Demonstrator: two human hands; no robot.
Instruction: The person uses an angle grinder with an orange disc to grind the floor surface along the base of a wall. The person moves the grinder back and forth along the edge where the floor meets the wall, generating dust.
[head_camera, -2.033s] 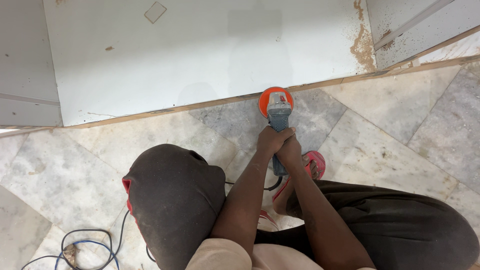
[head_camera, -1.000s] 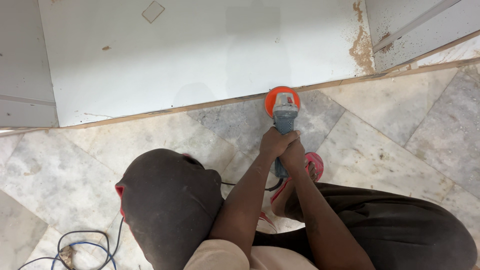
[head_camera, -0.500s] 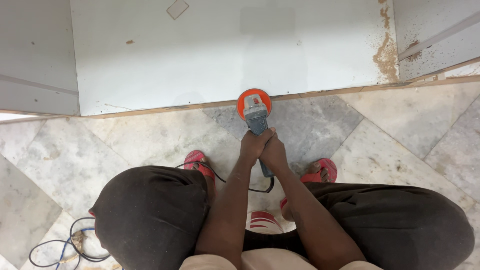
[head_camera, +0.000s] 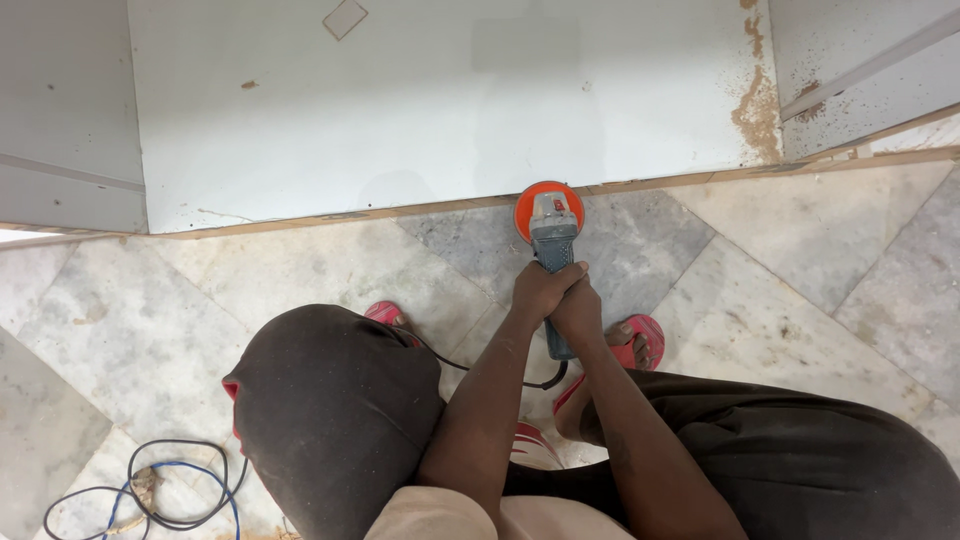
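Both my hands grip a grey angle grinder (head_camera: 553, 240) with an orange disc guard (head_camera: 527, 207). My left hand (head_camera: 540, 290) wraps the body just behind the head. My right hand (head_camera: 580, 312) holds the rear of the body beside it. The disc touches the wooden edge (head_camera: 400, 209) of a large white board (head_camera: 440, 100) lying on the marble floor (head_camera: 150, 330). The grinder's black cord (head_camera: 470, 368) runs back under my arms. I squat with my knees in dark trousers on either side.
Red sandals (head_camera: 640, 340) are on my feet. A coil of black and blue cable (head_camera: 150, 495) lies at the lower left. Grey panels (head_camera: 60, 110) stand at the left and at the upper right (head_camera: 860, 70). Sawdust (head_camera: 755, 105) marks the board's right end.
The view has shifted and the grinder's place along the board edge has changed across the frames. My hands keep the same grip, and the cable coil has come into fuller view.
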